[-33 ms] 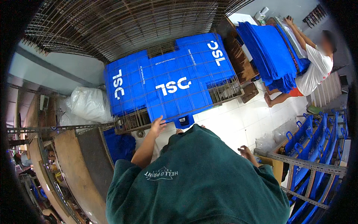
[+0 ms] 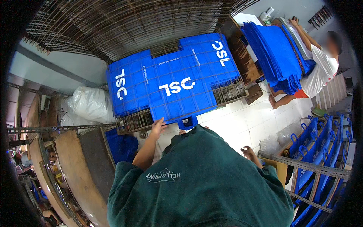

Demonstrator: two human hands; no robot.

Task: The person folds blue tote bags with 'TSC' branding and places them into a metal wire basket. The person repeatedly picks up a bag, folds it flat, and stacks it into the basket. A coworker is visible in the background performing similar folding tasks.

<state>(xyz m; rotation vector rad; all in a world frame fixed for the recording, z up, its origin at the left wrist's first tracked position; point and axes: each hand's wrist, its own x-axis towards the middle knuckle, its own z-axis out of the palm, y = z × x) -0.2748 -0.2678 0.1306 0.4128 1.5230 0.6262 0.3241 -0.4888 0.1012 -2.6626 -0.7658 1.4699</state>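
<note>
My left hand (image 2: 158, 126) is raised by the near edge of a wire drying rack (image 2: 141, 120), fingers apart and holding nothing. Whether its fingertips touch the rack's rim I cannot tell. Under the wire mesh lie blue fabric bag panels (image 2: 177, 72) with white print, overlapping one another. One panel's handle (image 2: 186, 122) hangs past the rack's near edge. My right hand (image 2: 248, 152) is out to the right over the tiled floor, its fingers loosely bent and apart, with nothing seen in them. A metal shelf frame (image 2: 302, 163) is the closest thing to it.
Upper right, a person (image 2: 321, 72) in a white shirt leans over a table beside a stack of blue fabric (image 2: 274, 56). Blue bags (image 2: 315, 140) hang at the right. Clear plastic wrap (image 2: 90, 104) and wooden boards (image 2: 81, 166) stand left. Raised mesh racks (image 2: 132, 26) hang above.
</note>
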